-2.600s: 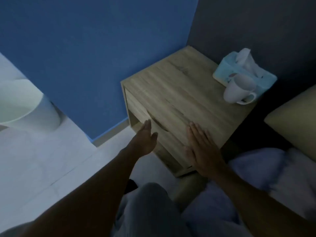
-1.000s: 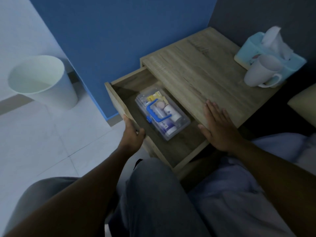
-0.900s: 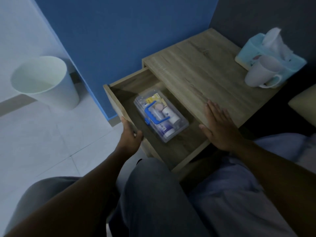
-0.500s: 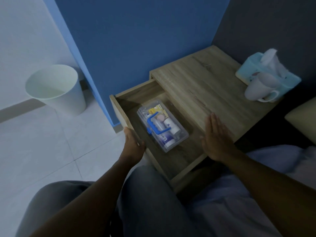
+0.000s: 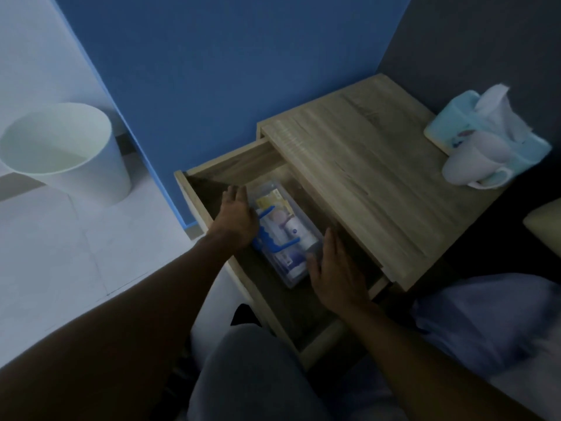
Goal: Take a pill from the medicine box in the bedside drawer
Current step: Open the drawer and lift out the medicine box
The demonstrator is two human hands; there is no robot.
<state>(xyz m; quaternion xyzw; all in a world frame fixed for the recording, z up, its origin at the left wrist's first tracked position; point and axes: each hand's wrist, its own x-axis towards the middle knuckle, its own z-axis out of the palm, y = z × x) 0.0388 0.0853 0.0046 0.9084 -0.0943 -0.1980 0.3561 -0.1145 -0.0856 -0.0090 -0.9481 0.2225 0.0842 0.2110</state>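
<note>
The bedside drawer (image 5: 239,162) stands pulled out from the wooden nightstand (image 5: 364,183). Inside it lies a clear plastic medicine box (image 5: 288,235) with a blue handle, small bottles and packets showing through the lid. My left hand (image 5: 236,217) is inside the drawer against the box's left side, fingers apart, covering part of the handle. My right hand (image 5: 337,271) is at the box's near right corner, fingers spread. Neither hand has closed on the box.
A white mug (image 5: 473,165) and a light blue tissue box (image 5: 485,132) sit at the nightstand's far right. A white waste bin (image 5: 63,150) stands on the tiled floor at left. A blue wall is behind; bedding (image 5: 485,323) and my knees are below.
My left hand has left the drawer's front edge and reached in to the box's left side. My right hand came off the nightstand top and went down to the box's right corner.
</note>
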